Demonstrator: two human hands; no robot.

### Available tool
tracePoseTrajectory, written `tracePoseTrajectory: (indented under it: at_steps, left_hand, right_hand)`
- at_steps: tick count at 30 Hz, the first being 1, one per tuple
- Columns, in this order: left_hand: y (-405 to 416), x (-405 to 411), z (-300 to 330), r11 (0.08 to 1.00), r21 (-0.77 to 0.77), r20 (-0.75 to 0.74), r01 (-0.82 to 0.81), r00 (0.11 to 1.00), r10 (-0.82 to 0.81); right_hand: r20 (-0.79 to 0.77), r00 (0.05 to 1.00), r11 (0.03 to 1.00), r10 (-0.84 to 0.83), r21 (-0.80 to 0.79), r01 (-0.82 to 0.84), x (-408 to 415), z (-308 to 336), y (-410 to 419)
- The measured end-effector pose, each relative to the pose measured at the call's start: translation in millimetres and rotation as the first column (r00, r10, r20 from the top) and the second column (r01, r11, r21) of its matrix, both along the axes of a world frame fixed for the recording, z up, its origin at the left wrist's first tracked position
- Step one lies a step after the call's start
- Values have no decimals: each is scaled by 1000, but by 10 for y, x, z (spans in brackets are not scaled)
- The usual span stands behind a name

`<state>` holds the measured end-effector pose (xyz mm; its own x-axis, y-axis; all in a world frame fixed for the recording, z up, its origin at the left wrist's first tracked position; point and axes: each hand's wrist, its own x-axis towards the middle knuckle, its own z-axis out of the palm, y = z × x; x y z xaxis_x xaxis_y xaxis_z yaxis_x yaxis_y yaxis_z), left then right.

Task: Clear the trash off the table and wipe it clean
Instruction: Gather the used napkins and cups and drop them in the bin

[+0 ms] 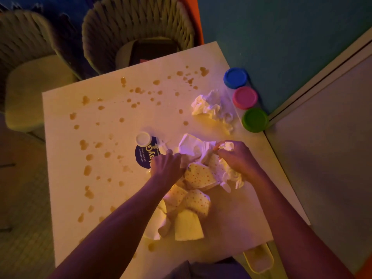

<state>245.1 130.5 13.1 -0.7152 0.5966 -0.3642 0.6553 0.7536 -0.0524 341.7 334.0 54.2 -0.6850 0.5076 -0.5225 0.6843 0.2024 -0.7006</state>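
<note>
Your right hand (pixel 235 158) pinches a tissue wad (pixel 227 146) in curled fingers; your left hand (pixel 167 165) presses flat, fingers straight, on the crumpled dotted wrappers (pixel 198 176) heaped between both hands on the stained table (pixel 84 121).

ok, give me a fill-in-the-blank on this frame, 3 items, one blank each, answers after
1. The tub nearest the person, in the row of three at the table's edge, has a ____ lid.
2. The right hand pinches a small wad of ____ tissue.
3. The left hand rests beside a dark blue bottle with a ____ cap.

Answers: green; white; white
</note>
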Motion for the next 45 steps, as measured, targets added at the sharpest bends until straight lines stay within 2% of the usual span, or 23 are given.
tracePoseTrajectory:
  at_steps: [6,14,21,28,33,39,45]
  left_hand:
    - [-3,53,-74,998,52,52,-24,998,22]
    - [-124,75,91,941,209,67,-266,964,257]
    - [-304,170,317,820,347,82,-454,886,456]
    - [-473,330,446,599,442,229,-668,729,645]
    - [-509,435,495,508,477,281,-718,672,685]
    - [-529,499,455,495,502,319,-709,684,656]
    - [-394,476,510,509,491,346,-707,695,631]
  right_hand:
    - [68,997,993,48,108,-55,142,-2,-30]
    - [162,943,901,292,285,-328,-251,12,-234]
    - [286,873,822,394,314,-474,-581,-131,-376]
    - [320,823,751,470,345,-563,-662,-231,-409]
    - [284,836,775,469,322,-544,-692,-167,-357]
    - [231,887,844,399,286,-454,-650,-63,-73]
    - [377,769,717,517,300,-629,-521,-76,26]
